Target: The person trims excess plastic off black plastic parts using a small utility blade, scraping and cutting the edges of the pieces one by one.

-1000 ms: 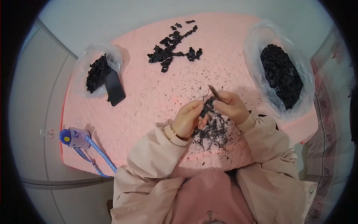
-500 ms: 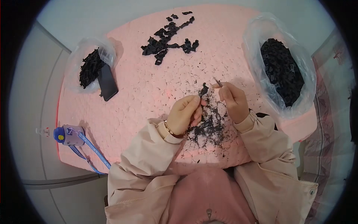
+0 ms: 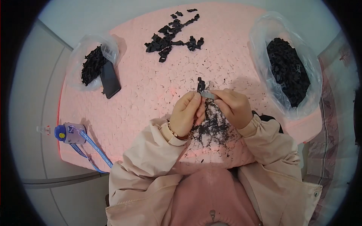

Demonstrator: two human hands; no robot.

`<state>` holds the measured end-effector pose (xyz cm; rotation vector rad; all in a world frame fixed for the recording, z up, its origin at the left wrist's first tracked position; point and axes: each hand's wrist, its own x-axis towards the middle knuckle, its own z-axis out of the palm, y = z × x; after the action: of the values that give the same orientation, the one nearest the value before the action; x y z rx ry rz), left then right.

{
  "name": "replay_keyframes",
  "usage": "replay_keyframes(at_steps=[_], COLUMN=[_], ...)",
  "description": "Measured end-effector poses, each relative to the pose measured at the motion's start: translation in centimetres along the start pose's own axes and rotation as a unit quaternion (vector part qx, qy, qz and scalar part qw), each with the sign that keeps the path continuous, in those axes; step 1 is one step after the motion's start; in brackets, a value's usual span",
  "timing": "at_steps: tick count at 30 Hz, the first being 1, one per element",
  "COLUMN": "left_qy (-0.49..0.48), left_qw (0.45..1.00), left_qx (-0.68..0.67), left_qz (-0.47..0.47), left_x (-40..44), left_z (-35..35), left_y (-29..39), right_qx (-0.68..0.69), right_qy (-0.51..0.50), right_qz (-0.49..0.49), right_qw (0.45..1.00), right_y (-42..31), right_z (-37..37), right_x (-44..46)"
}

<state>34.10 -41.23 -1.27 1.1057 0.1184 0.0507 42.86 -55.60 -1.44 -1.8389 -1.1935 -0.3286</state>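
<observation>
Head | left hand (image 3: pixel 186 114): grip closed on black part (image 3: pixel 201 86) | right hand (image 3: pixel 234 108): pinching blade (image 3: pixel 209 95)

Both forearms reach forward from the lower edge of the view in loose pale sleeves, elbows bent, angling inward until the hands nearly meet. The left hand (image 3: pixel 187 113) is closed, its thumb pressed toward the curled index finger and the other fingers tucked beneath. The right hand (image 3: pixel 234 107) points inward with its back partly upward, thumb and index finger pinched together and the remaining fingers folded.
</observation>
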Motion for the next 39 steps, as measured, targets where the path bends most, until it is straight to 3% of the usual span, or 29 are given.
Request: replay_keyframes(at_steps=[13,16,19,25,28,39], left_qy=[-0.026,-0.036,-0.062,-0.024,-0.009,0.058], left_qw=[1.0,0.999,0.998,0.998,0.998,0.98], left_qx=[0.006,0.017,0.027,0.045,0.042,0.17], left_qz=[0.007,0.005,0.002,0.034,0.04,0.087], left_x=[-0.3,-0.4,-0.9,-0.5,-0.6,-0.8], left_z=[0.0,0.1,0.9,0.4,0.6,0.6], left_y=[-0.2,-0.2,0.0,0.0,0.1,-0.1], right_qx=[-0.02,-0.075,0.016,0.134,0.151,0.154], right_qy=[-0.023,0.022,0.067,0.015,0.037,0.032], right_qz=[0.016,0.017,0.115,0.165,0.125,0.151], right_qw=[0.999,0.997,0.991,0.977,0.98,0.976], right_y=[-0.5,0.0,1.9,0.2,0.4,0.5], right_z=[-0.5,-0.3,-0.5,-0.6,-0.2,-0.5], right_x=[0.2,0.2,0.2,0.1,0.0,-0.3])
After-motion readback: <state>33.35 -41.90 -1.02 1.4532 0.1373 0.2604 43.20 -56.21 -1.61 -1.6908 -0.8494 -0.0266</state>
